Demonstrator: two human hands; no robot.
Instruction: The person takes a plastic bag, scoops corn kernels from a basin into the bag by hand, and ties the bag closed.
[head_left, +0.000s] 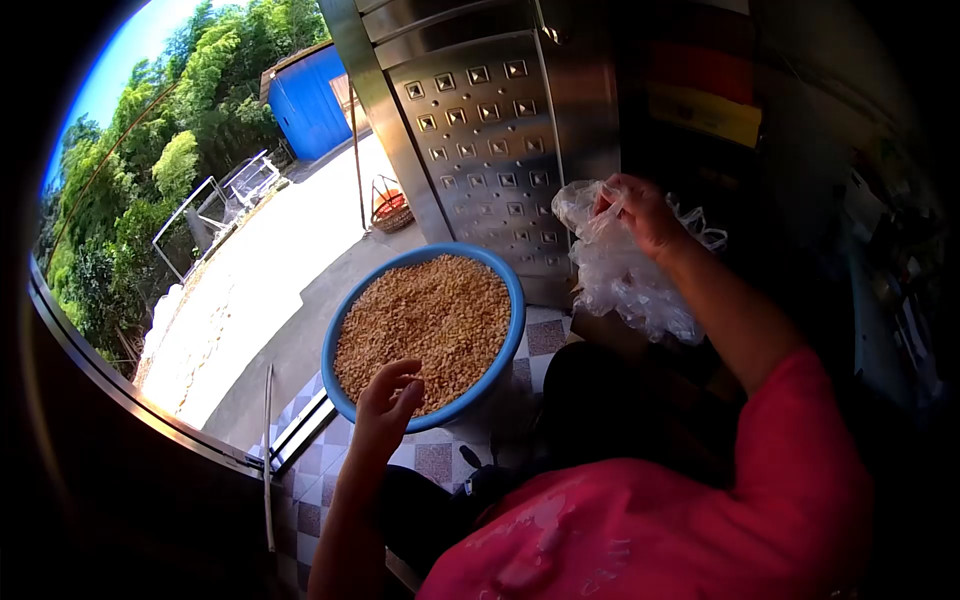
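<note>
A round blue basin (pixel 512 318) stands on the tiled floor in front of me, filled nearly to the rim with small tan kernels (pixel 430 320). My left hand (pixel 385 397) hovers at the basin's near edge, fingers apart and slightly curled, with nothing in it. To the right, my right hand (pixel 645 213) is raised and pinches the top of a clear plastic bag (pixel 640 285). The bag hangs crumpled beside the metal door; its contents, if any, I cannot make out.
A patterned metal door (pixel 480 150) stands open behind the basin. A wicker basket (pixel 392 212) sits outside near the doorway. A thin stick (pixel 268 455) leans by the door track at left. Dim shelves and a yellow box (pixel 705 113) are at right.
</note>
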